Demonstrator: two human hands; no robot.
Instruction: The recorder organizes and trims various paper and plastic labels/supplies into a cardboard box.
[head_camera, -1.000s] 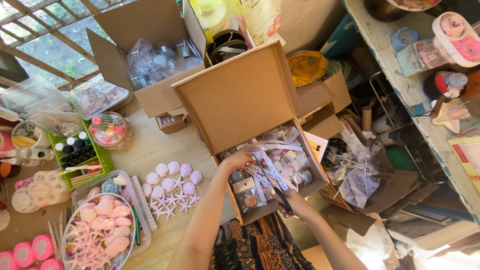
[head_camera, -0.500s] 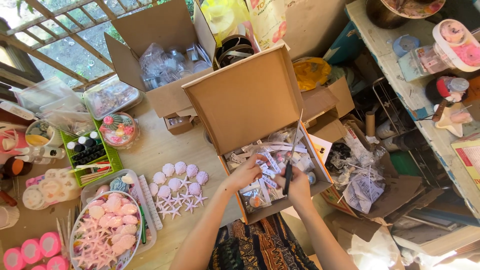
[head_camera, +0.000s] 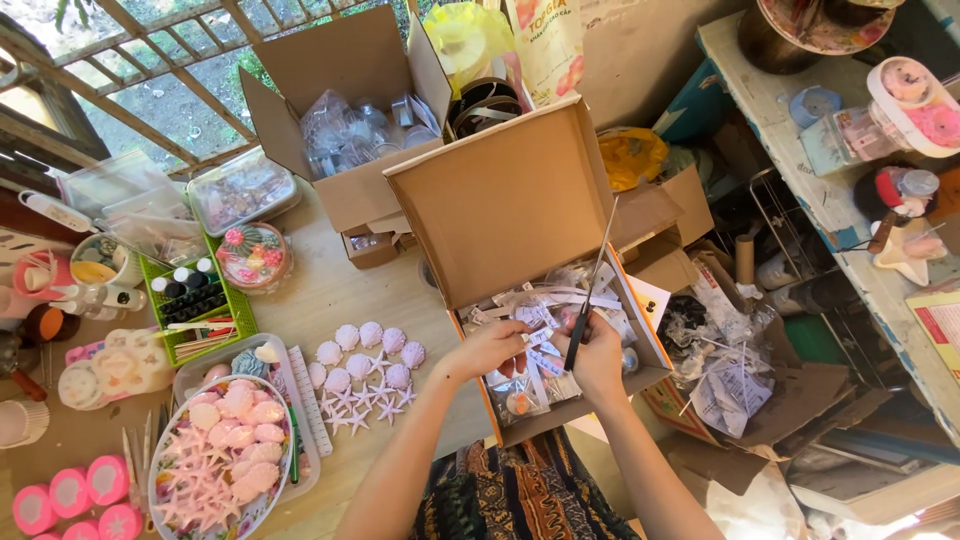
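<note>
Right hand is gripping the scissors (blades running toward the upper right of the frame), left hand's fingers are pinching a small packet just left of them.

Centre frame, an open brown cardboard box stands with its lid up, packed with small clear packets and white paper tags. Upper left of it, a second open brown carton holds clear plastic-wrapped items. At top centre hangs a white printed bag with red lettering. Lower right, flattened cardboard lies under crumpled clear wrappers.
</note>
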